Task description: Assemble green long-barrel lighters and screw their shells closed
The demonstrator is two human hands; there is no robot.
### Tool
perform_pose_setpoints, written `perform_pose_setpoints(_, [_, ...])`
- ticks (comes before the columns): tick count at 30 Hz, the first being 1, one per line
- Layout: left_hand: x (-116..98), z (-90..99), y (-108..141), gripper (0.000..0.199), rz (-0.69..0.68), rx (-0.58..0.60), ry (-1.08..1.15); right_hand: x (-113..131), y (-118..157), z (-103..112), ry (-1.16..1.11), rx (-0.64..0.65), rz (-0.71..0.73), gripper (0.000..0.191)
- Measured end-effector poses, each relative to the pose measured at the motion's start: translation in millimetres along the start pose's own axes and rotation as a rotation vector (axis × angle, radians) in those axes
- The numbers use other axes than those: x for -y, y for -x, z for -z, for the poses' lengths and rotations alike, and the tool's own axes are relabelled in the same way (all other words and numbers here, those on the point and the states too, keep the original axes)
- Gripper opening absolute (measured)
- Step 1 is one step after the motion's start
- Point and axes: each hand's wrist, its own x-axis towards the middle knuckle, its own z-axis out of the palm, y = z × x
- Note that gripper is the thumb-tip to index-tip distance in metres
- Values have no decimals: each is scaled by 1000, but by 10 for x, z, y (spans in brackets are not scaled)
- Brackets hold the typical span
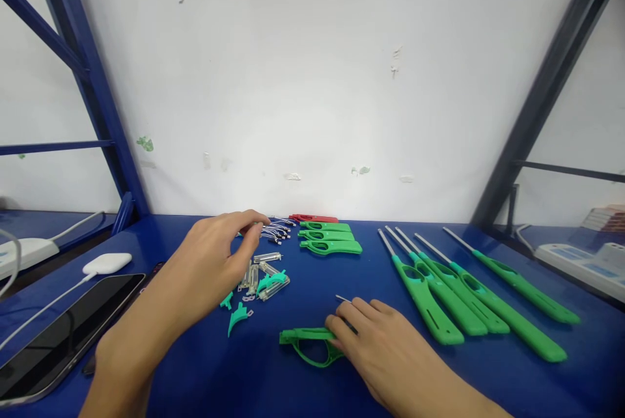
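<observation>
My left hand [222, 252] is raised over the left middle of the table, its thumb and fingers curved toward each other near the white-and-black wired parts [277, 230]; whether anything is between the fingertips is hidden. My right hand [374, 343] rests palm down at the front, its fingers wrapped round the right end of a green lighter casing [305, 334]. A thin metal piece [342, 298] sticks out by its fingertips. Clear plastic tubes [267, 257] and teal trigger pieces [238, 316] lie below my left hand.
Green casings [332, 247] and a red one [317, 218] lie at the back. Several long green lighters [430, 301] are on the right. A phone [63, 333], a white charging case [107, 263] and a cable lie left.
</observation>
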Motion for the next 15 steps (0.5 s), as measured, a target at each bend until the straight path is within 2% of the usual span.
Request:
perform_pose_setpoints(5, [82,68,-27,41,33,36,-125,-145,2,146,-59,-60,-9,40])
perform_pose_setpoints(9, [290,147,-247,43,19,210,-380,-411,-50,274,-162,-18,-116,22])
perform_pose_setpoints(11, [457,100,-428,36,-2,302,-423,-577,-63,224,-164,17,-151,29])
perform_pose_setpoints(13, [654,-20,-616,26,-11,408,-461,-744,-56,87,-149,24,-166,33])
perform_pose_setpoints(15, [858,-186,-772,30,-27,517,-478,-894,-29,-91,-132,40,-174,33])
